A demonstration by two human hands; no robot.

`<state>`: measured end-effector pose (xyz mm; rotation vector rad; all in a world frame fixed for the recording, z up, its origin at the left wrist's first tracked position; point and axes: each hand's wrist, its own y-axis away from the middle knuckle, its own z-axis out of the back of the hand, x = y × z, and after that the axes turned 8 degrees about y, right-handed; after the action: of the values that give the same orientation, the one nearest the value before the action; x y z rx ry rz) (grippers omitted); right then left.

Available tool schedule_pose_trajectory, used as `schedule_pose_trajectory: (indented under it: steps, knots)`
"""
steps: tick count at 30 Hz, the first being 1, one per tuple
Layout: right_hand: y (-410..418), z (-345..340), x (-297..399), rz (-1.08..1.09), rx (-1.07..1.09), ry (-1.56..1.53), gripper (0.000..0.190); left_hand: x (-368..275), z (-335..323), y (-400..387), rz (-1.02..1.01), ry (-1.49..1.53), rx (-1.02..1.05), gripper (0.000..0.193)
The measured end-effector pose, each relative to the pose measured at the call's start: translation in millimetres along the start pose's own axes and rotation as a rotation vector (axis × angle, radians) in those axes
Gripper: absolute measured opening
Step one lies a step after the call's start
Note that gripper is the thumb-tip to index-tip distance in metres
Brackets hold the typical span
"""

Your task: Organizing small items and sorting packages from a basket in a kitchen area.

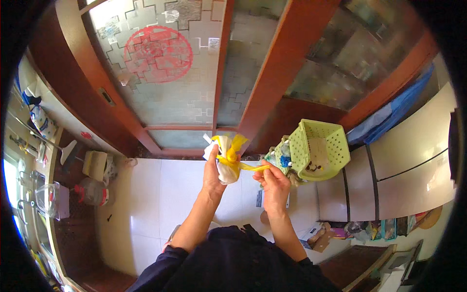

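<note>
My left hand point(211, 169) grips a small bundle in a white and yellow plastic bag point(229, 174), held up in front of my body. A yellow knot point(230, 155) sits around the bag's neck, and loose bag ends stick up above it. From the knot a yellow strip point(253, 168) runs out to the right, looking taut. My right hand point(273, 182) pinches the far end of this strip between thumb and fingers. What the bag contains is hidden.
Right of my hands stands a light green plastic basket rack point(324, 146), with bags in its lower tiers. Ahead are wood-framed sliding doors point(224, 73) with patterned glass. At left, a large clear jar point(93, 192) and a cardboard box point(95, 165) lie by the counter. A refrigerator point(397, 179) stands at right.
</note>
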<state>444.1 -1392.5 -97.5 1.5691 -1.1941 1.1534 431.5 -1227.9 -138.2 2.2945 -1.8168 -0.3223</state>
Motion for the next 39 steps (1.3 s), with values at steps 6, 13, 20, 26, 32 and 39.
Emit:
schedule_pose_trajectory:
  steps: [6, 13, 20, 26, 32, 39]
  knots:
    - [-9, -33, -7, -0.132, 0.035, -0.018, 0.023, -56, -8, 10, 0.122, 0.329, 0.107, 0.04]
    - [-28, -65, 7, -0.045, -0.004, 0.043, 0.019, -75, -19, 36, 0.203, 0.144, 0.147, 0.042]
    - [-49, -93, 9, 0.08, 0.151, -0.01, 0.017, -93, 32, 45, 0.141, 0.054, 0.108, 0.041]
    - [-56, -107, 3, -0.017, 0.183, -0.058, 0.016, -109, 38, 54, 0.011, 0.002, 0.134, 0.045]
    - [-87, -109, 27, 0.1, 0.156, 0.008, 0.015, -79, 31, 47, -0.058, -0.311, 0.077, 0.046]
    - [-76, -87, 37, -0.158, 0.172, 0.023, 0.038, -63, 31, 42, 0.018, -0.24, 0.117, 0.055]
